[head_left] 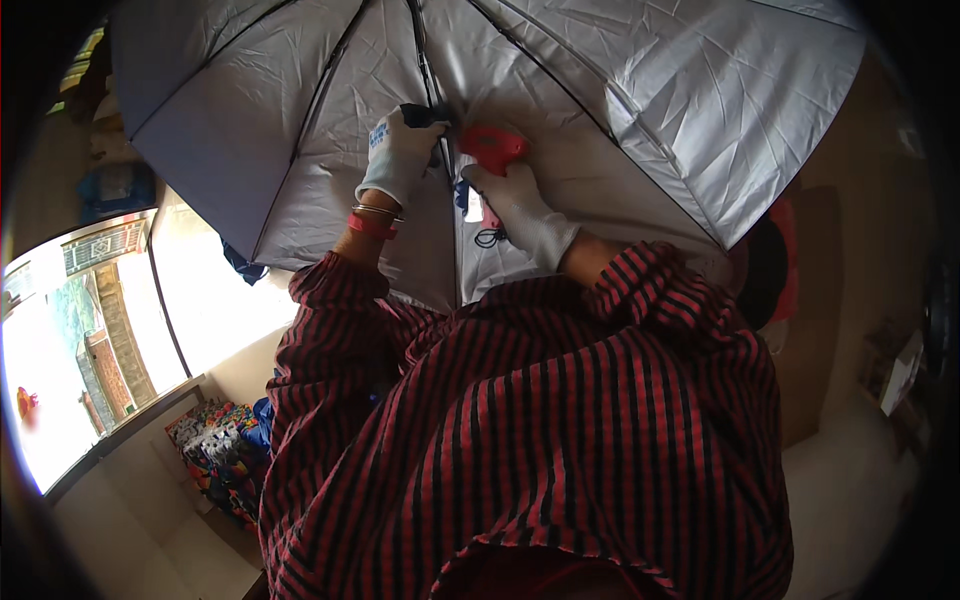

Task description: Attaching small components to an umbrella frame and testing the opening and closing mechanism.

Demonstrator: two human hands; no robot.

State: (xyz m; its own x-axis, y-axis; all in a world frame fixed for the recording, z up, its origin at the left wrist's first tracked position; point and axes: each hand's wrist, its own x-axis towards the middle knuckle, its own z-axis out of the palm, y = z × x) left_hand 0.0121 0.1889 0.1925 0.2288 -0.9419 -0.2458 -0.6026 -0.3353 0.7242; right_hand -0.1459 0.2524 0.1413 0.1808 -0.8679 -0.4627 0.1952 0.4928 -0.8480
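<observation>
An opened umbrella [560, 190] spreads its silver underside toward me, with dark ribs running across it. My left hand [395, 155], in a white glove, is closed round a black part of the umbrella at the lower end of its dark shaft [420, 50]. Just right of it my right hand [525, 210], also gloved, grips a red handheld device with a rounded head [495, 148]. Below those fingers show a pale pink piece [488, 215] and a thin black cord loop [488, 238]; whether they belong to the device I cannot tell.
Bright light comes through a window [100, 330] at the left. Below it lies a pile of colourful patterned fabric [215, 440]. A blue bundle [115, 190] sits at the far left. Behind the umbrella's right edge stands a black and red round thing [770, 265].
</observation>
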